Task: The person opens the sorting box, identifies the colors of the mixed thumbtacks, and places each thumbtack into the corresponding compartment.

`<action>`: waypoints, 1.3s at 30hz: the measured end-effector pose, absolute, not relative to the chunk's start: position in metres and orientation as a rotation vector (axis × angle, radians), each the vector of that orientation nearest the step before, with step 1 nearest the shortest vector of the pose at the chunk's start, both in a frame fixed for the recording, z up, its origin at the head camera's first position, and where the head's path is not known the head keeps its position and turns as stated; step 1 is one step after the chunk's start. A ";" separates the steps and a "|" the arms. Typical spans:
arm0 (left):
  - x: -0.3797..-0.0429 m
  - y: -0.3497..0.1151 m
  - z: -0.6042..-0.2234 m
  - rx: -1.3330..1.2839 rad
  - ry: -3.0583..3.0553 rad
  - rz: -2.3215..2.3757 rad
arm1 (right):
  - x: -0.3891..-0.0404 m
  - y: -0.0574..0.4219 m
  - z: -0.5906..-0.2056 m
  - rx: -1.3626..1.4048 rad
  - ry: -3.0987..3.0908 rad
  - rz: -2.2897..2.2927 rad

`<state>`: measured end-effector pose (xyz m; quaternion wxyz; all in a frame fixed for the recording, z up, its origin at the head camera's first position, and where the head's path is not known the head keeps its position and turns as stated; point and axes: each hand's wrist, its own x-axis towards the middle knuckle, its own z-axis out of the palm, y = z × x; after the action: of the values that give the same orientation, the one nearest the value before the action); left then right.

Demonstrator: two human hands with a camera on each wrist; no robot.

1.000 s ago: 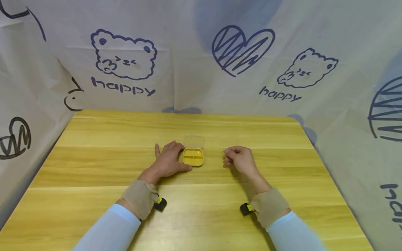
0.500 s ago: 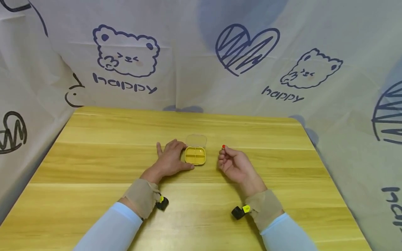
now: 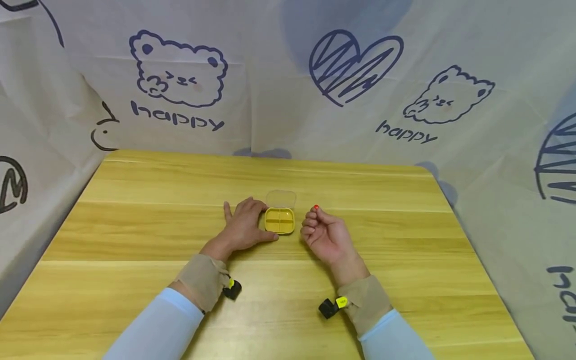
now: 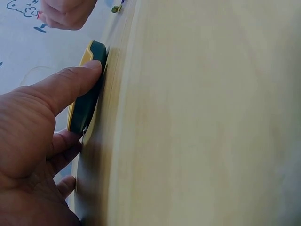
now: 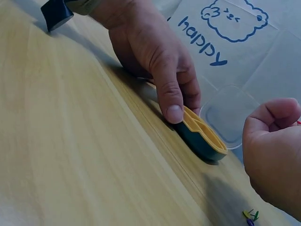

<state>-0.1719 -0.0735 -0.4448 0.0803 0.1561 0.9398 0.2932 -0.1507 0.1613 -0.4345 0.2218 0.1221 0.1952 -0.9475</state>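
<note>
A small pill box, yellow inside and dark green outside, lies on the table with its clear lid raised at the back. Its divided compartments look bare in the head view. My left hand holds the box from the left, thumb on the near side and fingers at the far side. Right of the box, my right hand is raised palm up, pinching a red thumbtack between thumb and fingertips. Several loose thumbtacks, yellow, green and purple, lie on the table below the right hand; the head view hides them.
The wood-grain table reaches back to a white cloth with drawn bears and hearts. Black wrist cameras are strapped to both wrists.
My right hand has lifted from the loose thumbtacks, turned palm up and moved left toward the box, bringing the red thumbtack into sight. The left hand keeps its hold.
</note>
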 end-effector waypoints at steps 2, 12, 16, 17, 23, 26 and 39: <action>-0.172 -0.073 -0.446 0.466 2.812 0.874 | -0.152 0.160 -0.434 0.357 0.613 -2.610; -0.174 -0.074 -0.445 0.476 2.811 0.879 | -0.166 0.131 -0.418 0.192 1.763 -2.250; -0.175 -0.075 -0.444 0.486 2.807 0.856 | -0.173 0.117 -0.411 -0.070 2.375 -1.752; -0.175 -0.076 -0.443 0.487 2.803 0.853 | -0.174 0.114 -0.410 -0.151 2.513 -1.588; -0.174 -0.076 -0.443 0.484 2.789 0.847 | -0.178 0.102 -0.409 -0.611 3.012 -0.645; -0.174 -0.075 -0.443 0.486 2.787 0.844 | -0.180 0.099 -0.412 -0.746 3.082 -0.375; -0.175 -0.075 -0.447 0.501 2.804 0.858 | -0.187 0.090 -0.420 -0.798 3.123 -0.096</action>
<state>-0.1752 -0.0747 -0.4473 0.0831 0.1679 0.9393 0.2873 -0.1870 0.0902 -0.4199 -0.0417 -0.2471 0.9676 -0.0296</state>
